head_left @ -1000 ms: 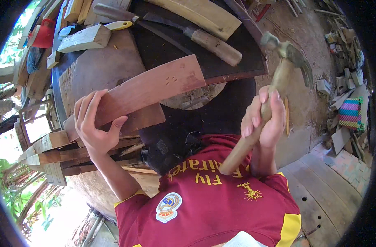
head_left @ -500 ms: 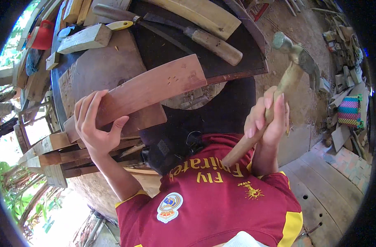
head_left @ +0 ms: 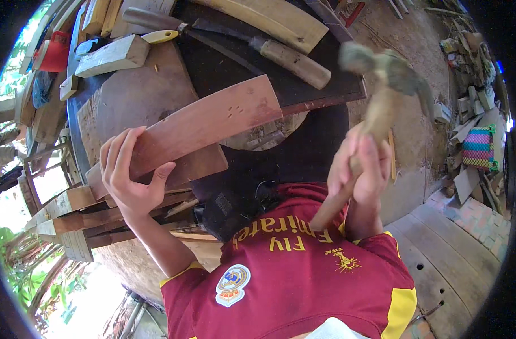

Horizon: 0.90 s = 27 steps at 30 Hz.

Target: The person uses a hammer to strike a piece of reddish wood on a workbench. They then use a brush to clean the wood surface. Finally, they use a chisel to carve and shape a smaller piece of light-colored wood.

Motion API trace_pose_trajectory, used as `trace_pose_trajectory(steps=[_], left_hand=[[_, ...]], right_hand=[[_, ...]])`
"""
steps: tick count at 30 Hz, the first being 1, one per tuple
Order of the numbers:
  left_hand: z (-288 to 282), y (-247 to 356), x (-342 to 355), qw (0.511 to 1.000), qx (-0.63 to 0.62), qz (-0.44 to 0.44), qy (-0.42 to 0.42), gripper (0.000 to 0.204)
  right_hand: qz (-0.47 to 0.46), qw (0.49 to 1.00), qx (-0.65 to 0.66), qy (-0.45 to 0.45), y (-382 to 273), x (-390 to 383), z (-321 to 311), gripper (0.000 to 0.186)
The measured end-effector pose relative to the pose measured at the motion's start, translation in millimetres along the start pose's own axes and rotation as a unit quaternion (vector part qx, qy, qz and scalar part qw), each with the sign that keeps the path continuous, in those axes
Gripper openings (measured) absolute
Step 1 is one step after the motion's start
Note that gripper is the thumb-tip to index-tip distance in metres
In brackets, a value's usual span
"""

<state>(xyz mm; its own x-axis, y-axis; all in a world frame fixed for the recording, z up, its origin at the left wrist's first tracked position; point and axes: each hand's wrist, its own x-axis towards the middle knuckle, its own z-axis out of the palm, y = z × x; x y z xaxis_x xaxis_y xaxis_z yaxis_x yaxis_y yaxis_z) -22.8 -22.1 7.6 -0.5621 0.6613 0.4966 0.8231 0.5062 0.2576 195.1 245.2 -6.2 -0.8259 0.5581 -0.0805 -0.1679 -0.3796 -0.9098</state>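
Observation:
My left hand [head_left: 129, 169] is closed round the near end of a curved reddish wooden board [head_left: 204, 121], thumb on one side and fingers over the other. A small cluster of dark marks shows near the board's far right end. Raised at the right, my right hand [head_left: 361, 166] grips the wooden handle of a claw hammer [head_left: 385, 110]. The hammer's metal head is up and blurred by motion, apart from the board. Beneath the board lies another flat brown wooden piece [head_left: 204, 166].
Beyond the board, a wood-handled chisel [head_left: 292, 62], a file [head_left: 212, 48] and a pale curved plank [head_left: 275, 22] lie on a dark tabletop. A whitish wood block [head_left: 113, 56] and a red cup [head_left: 54, 52] are at the far left. Scrap wood [head_left: 467, 113] is piled at the right.
The hammer head has swung slightly left, toward the board, and tilted with my right hand. My left hand and the board have stayed almost still.

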Motion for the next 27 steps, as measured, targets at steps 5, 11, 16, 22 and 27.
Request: trace_pose_trajectory(steps=[5,11,16,22,27], left_hand=[[-1,1,-2,1.000,0.006,-0.009,0.000,0.067],[-3,1,-2,1.000,0.003,-0.014,-0.007,0.067],[-1,2,-1,1.000,0.002,-0.016,-0.004,0.068],[0,1,0,1.000,0.006,-0.015,-0.002,0.068],[-1,1,-1,1.000,-0.004,-0.019,0.001,0.068]], right_hand=[[0.058,0.996,-0.018,0.070,1,4,-2,0.027],[0.140,0.983,-0.090,-0.078,-3,0,8,0.020],[0.024,0.998,0.005,0.060,4,2,0,0.023],[0.039,0.998,-0.026,0.049,9,8,1,0.022],[0.157,0.974,-0.146,-0.069,1,8,8,0.015]])
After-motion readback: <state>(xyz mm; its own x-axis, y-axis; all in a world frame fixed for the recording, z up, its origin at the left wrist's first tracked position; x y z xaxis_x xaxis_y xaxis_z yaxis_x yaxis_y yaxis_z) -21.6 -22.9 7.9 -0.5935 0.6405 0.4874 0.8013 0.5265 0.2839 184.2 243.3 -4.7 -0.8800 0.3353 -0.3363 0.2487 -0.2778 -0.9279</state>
